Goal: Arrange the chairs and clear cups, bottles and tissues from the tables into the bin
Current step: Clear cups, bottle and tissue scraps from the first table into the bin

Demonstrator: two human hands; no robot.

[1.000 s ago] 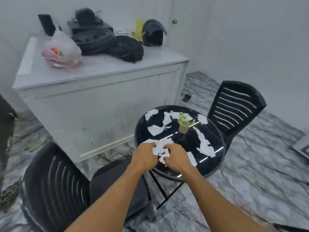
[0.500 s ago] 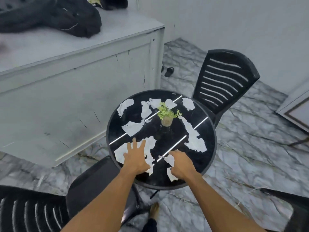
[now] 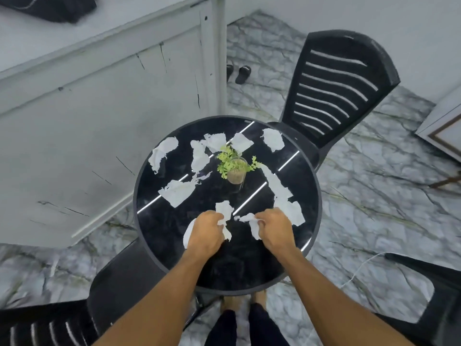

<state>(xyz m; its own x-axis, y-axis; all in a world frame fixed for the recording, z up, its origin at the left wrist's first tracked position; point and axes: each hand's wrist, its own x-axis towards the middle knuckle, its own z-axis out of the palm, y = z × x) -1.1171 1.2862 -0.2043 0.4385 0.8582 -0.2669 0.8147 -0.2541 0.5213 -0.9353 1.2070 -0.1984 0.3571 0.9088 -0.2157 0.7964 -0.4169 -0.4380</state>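
Note:
A round black glass table (image 3: 306, 201) carries several torn white tissue pieces, among them a large scrap (image 3: 178, 192) left of centre and a long strip (image 3: 279, 188) on the right. My left hand (image 3: 205, 233) grips a crumpled tissue (image 3: 224, 212) near the table's front. Close beside it, my right hand (image 3: 273, 228) grips another torn tissue (image 3: 250, 222). Further scraps lie at the far side, such as one tissue piece (image 3: 273, 139) near the rim. A black slatted chair (image 3: 336, 83) stands behind the table on the right.
A small potted green plant (image 3: 234, 166) stands at the table's centre. A white cabinet (image 3: 99, 108) fills the left. Another black chair (image 3: 119, 283) sits at the lower left and a third chair (image 3: 444, 295) at the lower right. Black sandals (image 3: 237, 72) lie on the marble floor.
The camera has come closer and looks more steeply down at the table. My left hand, flat on a tissue half a second ago, now has its fingers curled round it; my right hand has gathered its scrap.

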